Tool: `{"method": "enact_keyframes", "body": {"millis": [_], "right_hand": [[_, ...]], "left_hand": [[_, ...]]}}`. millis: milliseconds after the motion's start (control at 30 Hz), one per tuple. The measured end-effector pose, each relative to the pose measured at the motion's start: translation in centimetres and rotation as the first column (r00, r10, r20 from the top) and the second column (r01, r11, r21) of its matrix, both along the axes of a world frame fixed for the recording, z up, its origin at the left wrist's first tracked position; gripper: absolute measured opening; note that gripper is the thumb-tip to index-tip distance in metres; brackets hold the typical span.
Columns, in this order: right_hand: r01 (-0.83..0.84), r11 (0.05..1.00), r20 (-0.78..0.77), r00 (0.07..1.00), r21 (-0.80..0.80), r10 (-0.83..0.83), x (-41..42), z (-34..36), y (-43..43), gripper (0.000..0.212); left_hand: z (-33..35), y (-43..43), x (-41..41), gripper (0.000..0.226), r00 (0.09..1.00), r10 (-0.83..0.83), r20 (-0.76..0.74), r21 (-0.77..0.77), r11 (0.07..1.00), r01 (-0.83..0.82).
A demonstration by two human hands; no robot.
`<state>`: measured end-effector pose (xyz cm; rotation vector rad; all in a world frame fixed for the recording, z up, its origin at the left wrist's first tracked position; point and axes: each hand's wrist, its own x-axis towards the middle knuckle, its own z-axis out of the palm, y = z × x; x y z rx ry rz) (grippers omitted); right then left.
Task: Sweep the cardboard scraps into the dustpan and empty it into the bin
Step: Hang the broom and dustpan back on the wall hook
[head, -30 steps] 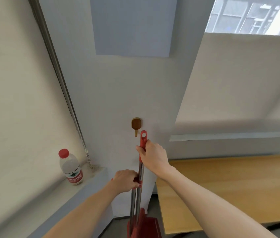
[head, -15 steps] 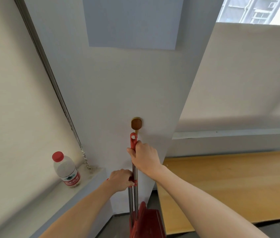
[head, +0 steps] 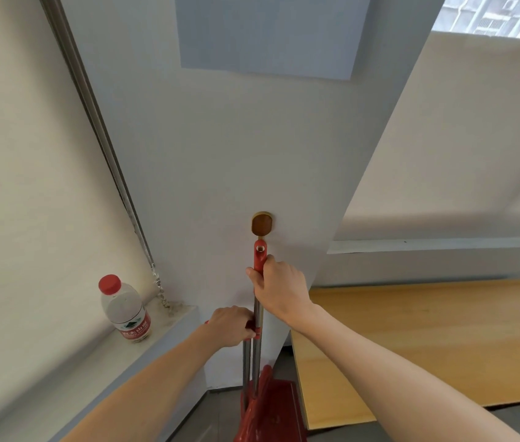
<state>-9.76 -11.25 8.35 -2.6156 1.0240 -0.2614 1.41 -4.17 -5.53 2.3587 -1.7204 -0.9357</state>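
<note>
Two metal poles stand side by side against the white pillar. My right hand [head: 279, 290] grips the taller pole just under its red tip [head: 260, 255], whose hanging hole sits right below a round brown wall hook [head: 262, 223]. My left hand [head: 231, 327] holds the red grip of the shorter pole [head: 245, 365]. Below hangs the red dustpan [head: 273, 409], with red broom bristles tucked against it. No cardboard scraps or bin are in sight.
A water bottle [head: 124, 309] with a red cap stands on the grey ledge [head: 99, 362] at the left. A wooden table [head: 411, 339] fills the right side. A window blind cord hangs in the left corner.
The red tip of the taller pole has shifted left and up, from beside the hook to directly under it. Both hands keep their grips.
</note>
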Motion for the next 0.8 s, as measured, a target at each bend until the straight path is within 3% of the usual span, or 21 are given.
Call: {"method": "enact_keyframes", "body": {"millis": [167,300,667,800], "right_hand": [[0.045,0.997,-0.002,0.999,0.059,-0.045,0.6,-0.5,-0.2,0.039],[0.069,0.991,-0.006,0.998,0.111,-0.069,1.0,-1.1,-0.5,0.04],[0.105,0.985,-0.009,0.994,0.139,-0.105,1.5,-2.0,0.0,0.041],[0.114,0.966,-0.022,0.994,0.23,-0.112,1.2,-1.6,0.1,0.038]], "left_hand": [[-0.4,-0.2,0.6,0.006,1.0,-0.019,0.006,0.039,0.999,0.018],[-0.9,-0.2,0.9,0.023,1.0,-0.014,0.016,0.058,0.998,0.013],[-1.8,0.4,0.9,0.027,0.98,-0.041,0.196,0.01,0.999,0.04],[-0.3,0.7,0.6,0.045,0.979,0.025,0.202,-0.019,1.0,-0.021]]}}
